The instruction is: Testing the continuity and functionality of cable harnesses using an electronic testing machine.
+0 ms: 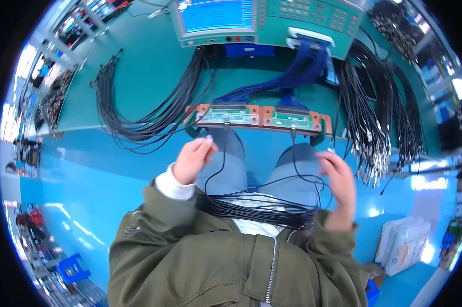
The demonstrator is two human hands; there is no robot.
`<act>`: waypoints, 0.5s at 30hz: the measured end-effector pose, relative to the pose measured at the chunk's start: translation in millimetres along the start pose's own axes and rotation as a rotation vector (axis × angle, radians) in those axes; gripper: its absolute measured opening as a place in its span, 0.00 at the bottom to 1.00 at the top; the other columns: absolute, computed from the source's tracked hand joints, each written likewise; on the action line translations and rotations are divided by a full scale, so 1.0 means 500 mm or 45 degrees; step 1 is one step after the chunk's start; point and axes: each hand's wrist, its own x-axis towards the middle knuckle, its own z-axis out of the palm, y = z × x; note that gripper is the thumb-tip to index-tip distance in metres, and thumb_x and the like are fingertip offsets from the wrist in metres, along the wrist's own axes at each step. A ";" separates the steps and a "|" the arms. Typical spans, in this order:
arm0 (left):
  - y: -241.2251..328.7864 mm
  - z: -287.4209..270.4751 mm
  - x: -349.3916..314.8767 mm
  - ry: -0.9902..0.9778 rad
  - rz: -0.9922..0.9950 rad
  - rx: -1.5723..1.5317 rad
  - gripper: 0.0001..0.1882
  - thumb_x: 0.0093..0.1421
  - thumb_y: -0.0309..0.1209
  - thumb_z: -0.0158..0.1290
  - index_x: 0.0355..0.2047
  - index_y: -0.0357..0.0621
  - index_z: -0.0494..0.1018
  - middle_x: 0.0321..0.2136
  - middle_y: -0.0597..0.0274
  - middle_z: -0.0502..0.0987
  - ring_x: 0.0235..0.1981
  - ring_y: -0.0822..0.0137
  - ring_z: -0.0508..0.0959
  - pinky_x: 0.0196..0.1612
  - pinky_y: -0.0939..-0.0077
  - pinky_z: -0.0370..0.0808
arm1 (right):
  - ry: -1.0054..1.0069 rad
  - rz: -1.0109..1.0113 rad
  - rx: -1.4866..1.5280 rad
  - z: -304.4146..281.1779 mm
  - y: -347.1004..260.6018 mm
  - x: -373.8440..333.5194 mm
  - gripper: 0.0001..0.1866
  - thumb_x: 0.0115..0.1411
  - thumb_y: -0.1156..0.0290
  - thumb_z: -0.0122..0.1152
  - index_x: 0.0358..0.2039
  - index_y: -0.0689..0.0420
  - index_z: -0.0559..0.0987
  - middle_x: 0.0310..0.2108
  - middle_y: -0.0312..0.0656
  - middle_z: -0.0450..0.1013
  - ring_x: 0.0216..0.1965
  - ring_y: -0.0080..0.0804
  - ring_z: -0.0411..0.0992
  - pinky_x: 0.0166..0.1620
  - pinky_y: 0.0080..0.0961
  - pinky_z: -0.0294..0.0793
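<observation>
My left hand (191,159) is closed in a pinch to the left of the test fixture (261,118), with a small pale piece at its fingertips that I cannot make out. On the right, my right hand (340,179) is slightly blurred, its fingers drawn together below the fixture's right end. Something small and light shows at those fingertips, too small to name. Two black cables are plugged into the fixture's front, by a left plug (227,126) and a right plug (293,133). They run down to a bundle of black cables (256,209) lying across my lap.
A green-fronted tester (308,18) with a lit screen stands behind the fixture, joined to it by blue ribbon-like wiring (297,69). Black cables (134,123) lie left on the green table; more cables (369,138) hang over its right edge. White packages (407,243) sit at lower right.
</observation>
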 end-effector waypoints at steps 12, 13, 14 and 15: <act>-0.169 -0.336 -0.183 1.317 -0.098 1.687 0.18 0.55 0.44 0.48 0.23 0.40 0.73 0.25 0.54 0.73 0.28 0.61 0.72 0.33 0.75 0.68 | 0.569 0.597 -1.251 -0.266 -0.014 -0.260 0.15 0.53 0.71 0.51 0.43 0.59 0.72 0.28 0.43 0.71 0.29 0.34 0.67 0.37 0.28 0.68; -0.132 -0.299 -0.174 1.026 -0.118 0.819 0.21 0.55 0.48 0.48 0.21 0.41 0.73 0.23 0.56 0.74 0.27 0.66 0.72 0.31 0.78 0.67 | 0.457 0.600 -1.333 -0.230 -0.051 -0.237 0.16 0.53 0.71 0.52 0.44 0.57 0.72 0.27 0.43 0.70 0.28 0.34 0.67 0.36 0.29 0.68; -0.103 -0.245 -0.136 0.871 -0.053 0.058 0.28 0.55 0.55 0.45 0.18 0.40 0.73 0.15 0.60 0.72 0.18 0.73 0.70 0.24 0.83 0.65 | 0.373 0.182 -1.259 -0.199 -0.051 -0.210 0.19 0.53 0.72 0.52 0.47 0.56 0.70 0.29 0.40 0.70 0.27 0.31 0.66 0.34 0.26 0.67; -0.042 -0.190 -0.093 0.672 -0.244 -0.163 0.31 0.57 0.57 0.41 0.16 0.40 0.72 0.11 0.64 0.70 0.10 0.76 0.65 0.17 0.87 0.60 | 0.237 0.033 -1.014 -0.154 -0.066 -0.174 0.19 0.52 0.74 0.52 0.46 0.55 0.71 0.29 0.39 0.71 0.27 0.29 0.66 0.34 0.23 0.66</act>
